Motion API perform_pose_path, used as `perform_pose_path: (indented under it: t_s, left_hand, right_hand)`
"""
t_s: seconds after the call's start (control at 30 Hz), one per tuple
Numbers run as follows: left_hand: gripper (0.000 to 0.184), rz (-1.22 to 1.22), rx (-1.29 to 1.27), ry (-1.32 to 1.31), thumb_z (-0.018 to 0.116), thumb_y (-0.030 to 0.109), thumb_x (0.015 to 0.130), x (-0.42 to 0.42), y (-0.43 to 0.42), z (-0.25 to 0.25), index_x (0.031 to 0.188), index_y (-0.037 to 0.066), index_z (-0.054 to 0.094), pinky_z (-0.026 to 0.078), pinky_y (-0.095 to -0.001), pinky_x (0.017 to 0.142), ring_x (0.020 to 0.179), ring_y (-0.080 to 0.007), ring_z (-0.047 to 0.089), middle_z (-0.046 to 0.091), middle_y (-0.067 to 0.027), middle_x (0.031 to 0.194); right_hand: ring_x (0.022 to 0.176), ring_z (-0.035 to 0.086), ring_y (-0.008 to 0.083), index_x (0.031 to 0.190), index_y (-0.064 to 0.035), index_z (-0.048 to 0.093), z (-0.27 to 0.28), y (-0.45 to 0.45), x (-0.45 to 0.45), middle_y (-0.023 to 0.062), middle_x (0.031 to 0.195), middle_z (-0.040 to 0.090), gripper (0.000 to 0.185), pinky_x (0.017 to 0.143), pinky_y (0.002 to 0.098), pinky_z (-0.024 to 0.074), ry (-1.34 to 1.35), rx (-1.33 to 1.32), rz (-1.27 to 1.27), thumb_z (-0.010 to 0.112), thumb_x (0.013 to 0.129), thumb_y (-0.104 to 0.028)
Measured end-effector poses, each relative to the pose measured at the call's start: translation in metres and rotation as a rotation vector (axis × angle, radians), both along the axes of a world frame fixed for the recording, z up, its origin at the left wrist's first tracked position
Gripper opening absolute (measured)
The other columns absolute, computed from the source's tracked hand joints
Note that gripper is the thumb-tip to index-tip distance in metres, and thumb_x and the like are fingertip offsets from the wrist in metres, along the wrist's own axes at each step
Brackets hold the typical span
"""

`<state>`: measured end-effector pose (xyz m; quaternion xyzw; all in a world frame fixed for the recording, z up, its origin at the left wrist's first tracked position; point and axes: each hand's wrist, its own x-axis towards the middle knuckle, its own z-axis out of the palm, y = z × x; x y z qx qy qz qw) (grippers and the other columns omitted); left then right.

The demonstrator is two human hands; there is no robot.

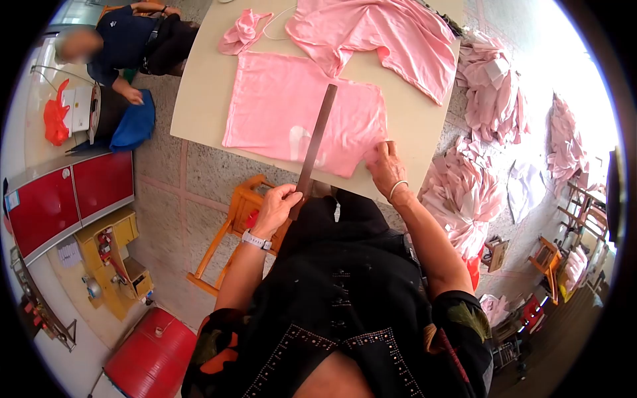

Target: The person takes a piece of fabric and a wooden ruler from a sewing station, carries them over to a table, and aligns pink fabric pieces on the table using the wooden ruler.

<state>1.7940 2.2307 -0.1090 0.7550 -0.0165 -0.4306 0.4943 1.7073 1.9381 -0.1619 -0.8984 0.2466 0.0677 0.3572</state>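
My left hand (275, 209) is closed around the near end of a long dark ruler (318, 136). The ruler lies slanted across a pink garment piece (265, 99) spread flat on the pale table (206, 106). A whitish mark shows on the cloth beside the ruler. At the garment's near right corner, my right hand (388, 167) pinches the pink fabric by its edge. Farther back on the table lies more pink cloth (378, 33), loosely folded, and a small crumpled pink piece (244, 32) with a thin cord beside it.
Heaps of pink cloth (464, 189) stand on the floor to the right. A wooden stool (229, 229) is left of my legs. At the upper left another person (129, 43) sits near a sewing machine (83, 109). A red drum (152, 345) stands at the lower left.
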Motion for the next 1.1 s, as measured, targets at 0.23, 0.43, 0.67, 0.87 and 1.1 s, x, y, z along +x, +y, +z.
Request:
perform_pose_path:
  t_s: [0.23, 0.43, 0.67, 0.87, 1.1]
  left_hand:
    - [0.015, 0.003, 0.006, 0.079, 0.062, 0.011, 0.095, 0.004, -0.022, -0.024, 0.1, -0.002, 0.068, 0.047, -0.0232, 0.07, 0.077, -0.0062, 0.058, 0.067, 0.0, 0.087]
    - [0.015, -0.076, 0.038, 0.098, 0.063, 0.011, 0.095, 0.01, -0.036, -0.022, 0.101, -0.002, 0.068, 0.049, -0.0226, 0.07, 0.076, -0.0063, 0.06, 0.068, -0.0006, 0.088]
    - [0.014, -0.07, -0.21, 0.376, 0.06, 0.01, 0.097, 0.024, -0.055, -0.024, 0.107, 0.001, 0.064, 0.052, -0.0227, 0.072, 0.077, -0.0076, 0.063, 0.067, -0.0011, 0.089]
    - [0.013, -0.253, -0.291, 0.469, 0.061, 0.014, 0.098, 0.048, -0.051, -0.02, 0.105, 0.003, 0.063, 0.05, -0.023, 0.069, 0.077, -0.0066, 0.06, 0.067, 0.0, 0.09]
    - [0.017, -0.405, -0.189, 0.409, 0.065, 0.019, 0.095, 0.059, -0.022, -0.017, 0.104, 0.004, 0.064, 0.045, -0.0226, 0.052, 0.064, -0.005, 0.056, 0.063, 0.0006, 0.077]
  right_hand:
    - [0.086, 0.062, 0.0351, 0.114, -0.0017, 0.048, -0.008, -0.007, -0.008, 0.0163, 0.094, 0.059, 0.038, 0.076, 0.0423, 0.0506, -0.048, 0.117, -0.034, 0.069, 0.083, -0.006]
    - [0.071, 0.056, 0.0098, 0.104, -0.0043, 0.055, -0.002, -0.013, -0.023, 0.0006, 0.083, 0.06, 0.019, 0.062, 0.0273, 0.0466, -0.141, 0.838, -0.392, 0.063, 0.087, -0.002]
    - [0.068, 0.055, 0.018, 0.101, -0.0081, 0.055, 0.034, 0.012, -0.039, 0.006, 0.08, 0.056, 0.013, 0.058, 0.0318, 0.0512, -0.305, 1.839, -0.562, 0.055, 0.088, -0.009]
    - [0.057, 0.046, 0.0132, 0.091, -0.0082, 0.056, 0.053, 0.081, -0.026, 0.0024, 0.069, 0.046, 0.02, 0.046, 0.0267, 0.0401, -0.291, 1.707, -0.676, 0.06, 0.097, -0.027]
    - [0.058, 0.047, 0.0045, 0.094, -0.0057, 0.064, 0.059, 0.139, -0.017, -0.0035, 0.072, 0.058, 0.019, 0.049, 0.0231, 0.0368, 0.161, 1.142, -0.629, 0.073, 0.089, -0.022]
